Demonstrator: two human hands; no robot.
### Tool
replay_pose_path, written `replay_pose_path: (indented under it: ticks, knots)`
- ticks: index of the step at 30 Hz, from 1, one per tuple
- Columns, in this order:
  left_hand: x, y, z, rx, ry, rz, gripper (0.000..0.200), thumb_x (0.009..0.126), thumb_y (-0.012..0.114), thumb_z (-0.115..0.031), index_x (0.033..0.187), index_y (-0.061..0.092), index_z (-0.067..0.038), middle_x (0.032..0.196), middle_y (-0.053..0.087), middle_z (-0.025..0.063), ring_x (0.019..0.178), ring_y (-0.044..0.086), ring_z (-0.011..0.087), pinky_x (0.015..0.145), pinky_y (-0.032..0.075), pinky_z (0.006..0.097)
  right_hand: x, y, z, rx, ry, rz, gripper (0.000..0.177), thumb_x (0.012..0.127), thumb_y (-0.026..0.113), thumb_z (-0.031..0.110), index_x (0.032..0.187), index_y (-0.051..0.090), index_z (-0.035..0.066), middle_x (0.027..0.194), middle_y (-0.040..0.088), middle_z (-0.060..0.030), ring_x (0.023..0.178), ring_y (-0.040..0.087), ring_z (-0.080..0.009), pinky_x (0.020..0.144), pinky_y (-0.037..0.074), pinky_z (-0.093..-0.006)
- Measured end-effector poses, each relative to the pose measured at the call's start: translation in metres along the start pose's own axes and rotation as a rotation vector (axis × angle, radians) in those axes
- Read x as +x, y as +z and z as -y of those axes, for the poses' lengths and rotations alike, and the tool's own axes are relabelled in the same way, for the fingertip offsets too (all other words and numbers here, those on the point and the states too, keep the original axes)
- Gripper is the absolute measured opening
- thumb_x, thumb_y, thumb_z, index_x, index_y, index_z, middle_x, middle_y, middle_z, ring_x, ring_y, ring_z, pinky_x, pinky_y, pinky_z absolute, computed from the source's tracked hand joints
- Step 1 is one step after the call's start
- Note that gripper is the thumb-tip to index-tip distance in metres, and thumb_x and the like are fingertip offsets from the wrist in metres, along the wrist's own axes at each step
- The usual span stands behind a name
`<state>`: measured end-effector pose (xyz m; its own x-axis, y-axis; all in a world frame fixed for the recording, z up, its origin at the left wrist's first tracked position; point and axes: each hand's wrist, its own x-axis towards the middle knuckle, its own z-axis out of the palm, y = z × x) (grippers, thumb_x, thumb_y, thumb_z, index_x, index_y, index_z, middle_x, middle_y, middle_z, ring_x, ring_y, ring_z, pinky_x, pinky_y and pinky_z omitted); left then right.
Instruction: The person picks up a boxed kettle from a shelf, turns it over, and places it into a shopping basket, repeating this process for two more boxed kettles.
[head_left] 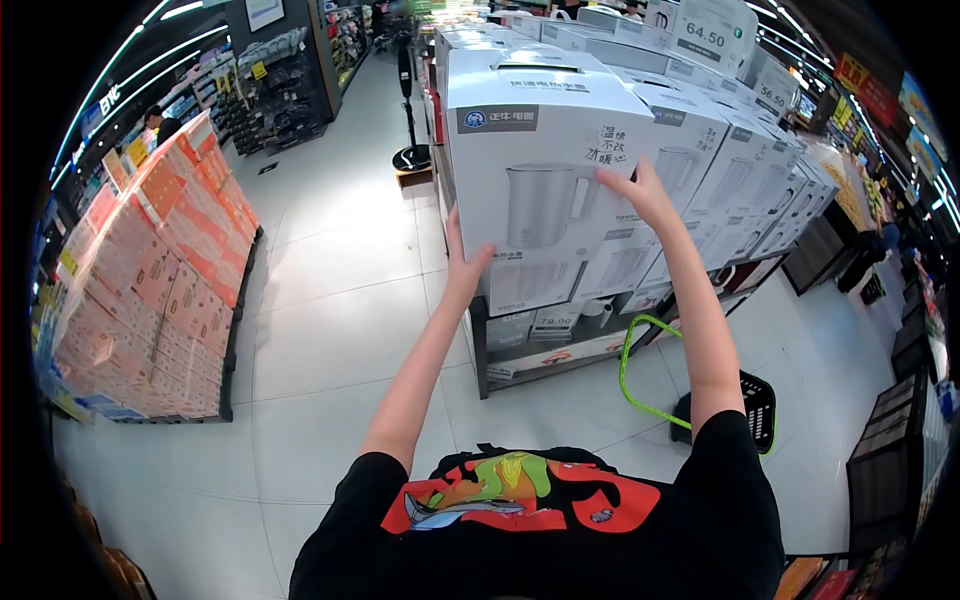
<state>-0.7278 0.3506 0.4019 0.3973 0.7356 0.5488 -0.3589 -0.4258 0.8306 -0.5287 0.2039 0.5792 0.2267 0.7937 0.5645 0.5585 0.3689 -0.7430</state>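
A white kettle box (545, 145) with a printed picture of an electric kettle stands at the near left corner of a stacked display. My left hand (467, 258) grips its lower left edge, the thumb lying on the front face. On the right side my right hand (642, 190) holds it higher up, thumb on the front near the printed handle and the other fingers hidden behind the edge. More kettle boxes (685, 145) are lined up to the right, and others (535, 285) sit beneath it.
Below the boxes a low shelf carries a price card (555, 320). A black basket (758, 410) with a green handle rests on the floor by my right arm. Pink cartons (160, 300) are piled on a pallet to the left, across the tiled aisle (330, 260).
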Motion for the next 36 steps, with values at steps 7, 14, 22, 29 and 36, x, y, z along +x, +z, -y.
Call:
replay_pose_path:
  ticks: [7, 14, 22, 29, 36]
  knots:
    - [0.0, 0.02, 0.001, -0.079, 0.072, 0.035, 0.08, 0.073, 0.06, -0.022, 0.134, 0.011, -0.005, 0.134, 0.022, 0.0139, 0.124, 0.022, 0.0247, 0.102, 0.018, 0.0349, -0.002, -0.022, -0.01, -0.217, 0.085, 0.024, 0.064, 0.067, 0.07, 0.032, 0.113, 0.043, -0.002, 0.103, 0.055, -0.0143, 0.097, 0.051, -0.0199, 0.082, 0.041, -0.031]
    - [0.011, 0.032, 0.01, -0.017, 0.151, -0.046, 0.083, 0.07, 0.064, -0.02, 0.134, 0.013, -0.005, 0.136, 0.019, 0.0159, 0.127, 0.019, 0.0235, 0.102, 0.018, 0.0336, 0.006, -0.022, -0.005, -0.692, -0.117, -0.194, 0.059, 0.06, 0.074, 0.032, 0.102, 0.049, -0.002, 0.09, 0.057, -0.0119, 0.084, 0.053, -0.0239, 0.072, 0.043, -0.0308]
    - [0.022, 0.036, 0.024, 0.421, 0.152, -0.156, 0.089, 0.067, 0.064, -0.04, 0.135, 0.014, -0.011, 0.138, 0.012, 0.0218, 0.128, 0.01, 0.036, 0.099, 0.008, 0.0512, 0.013, -0.011, -0.006, -0.969, -0.473, -0.47, 0.076, 0.06, 0.072, 0.029, 0.126, 0.036, 0.017, 0.126, 0.035, -0.0077, 0.117, 0.03, -0.0282, 0.092, 0.024, -0.0435]
    - [0.04, 0.034, 0.018, 0.639, 0.019, -0.129, 0.089, 0.068, 0.065, -0.04, 0.135, 0.014, -0.011, 0.137, 0.017, 0.0213, 0.127, 0.014, 0.0361, 0.099, 0.011, 0.0508, 0.027, 0.003, -0.024, -1.111, -0.403, -0.432, 0.073, 0.066, 0.066, 0.022, 0.13, 0.031, 0.027, 0.136, 0.027, 0.0004, 0.122, 0.025, -0.028, 0.09, 0.02, -0.0529]
    - [0.047, 0.028, 0.04, 0.264, 0.19, -0.037, 0.087, 0.069, 0.066, -0.026, 0.132, 0.013, 0.0, 0.134, 0.021, 0.0202, 0.124, 0.024, 0.0306, 0.101, 0.022, 0.0338, 0.019, 0.023, -0.021, -1.205, -0.257, -0.532, 0.067, 0.07, 0.061, 0.019, 0.131, 0.031, 0.023, 0.138, 0.023, -0.0042, 0.122, 0.024, -0.0303, 0.093, 0.019, -0.0524]
